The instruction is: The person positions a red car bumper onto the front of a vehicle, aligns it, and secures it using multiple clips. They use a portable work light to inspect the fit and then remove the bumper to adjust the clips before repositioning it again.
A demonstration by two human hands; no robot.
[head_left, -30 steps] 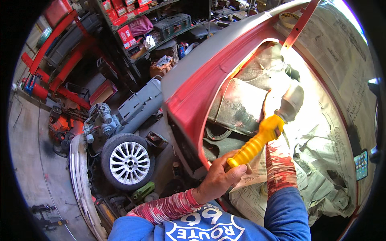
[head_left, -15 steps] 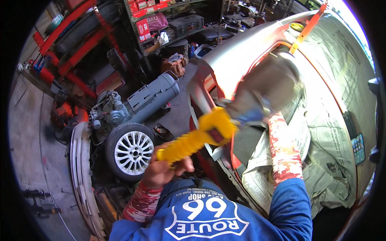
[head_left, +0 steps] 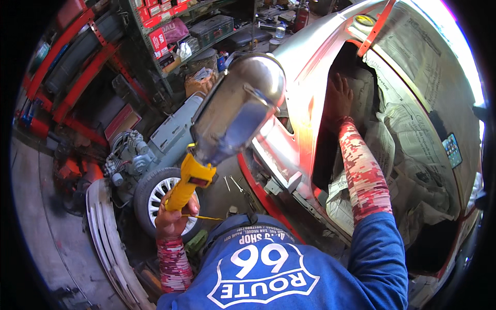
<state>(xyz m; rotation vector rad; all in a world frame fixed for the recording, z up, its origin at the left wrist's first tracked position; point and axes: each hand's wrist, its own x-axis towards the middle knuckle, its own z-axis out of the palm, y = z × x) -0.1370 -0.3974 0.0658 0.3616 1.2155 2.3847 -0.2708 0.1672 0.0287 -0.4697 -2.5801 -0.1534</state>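
Note:
My left hand (head_left: 174, 216) is closed around the yellow handle of a trouble light (head_left: 192, 178). The lamp's shiny metal hood (head_left: 238, 98) points up and toward the car body, and a yellow cord trails from beside the hand. My right hand (head_left: 340, 95) reaches into a dark opening in the car body, its fingers stretched out against the inner side of the silver-and-red panel (head_left: 308, 77). Whether the whole palm touches the panel I cannot tell. Newspaper masking (head_left: 413, 132) covers the area to the right of that arm.
A red prop bar (head_left: 376, 30) stands at the opening's far edge. A phone (head_left: 451, 151) lies on the papered surface at right. To the left are a wheel (head_left: 155, 199), a grey compressor (head_left: 139, 157), a bumper piece (head_left: 103, 232) and loaded shelves (head_left: 181, 39). Two wrenches (head_left: 235, 184) lie on the floor.
The trouble light has swung left, away from the opening, and its hood now points more upward. My right hand, hidden behind the lamp before, now shows inside the opening, farther forward.

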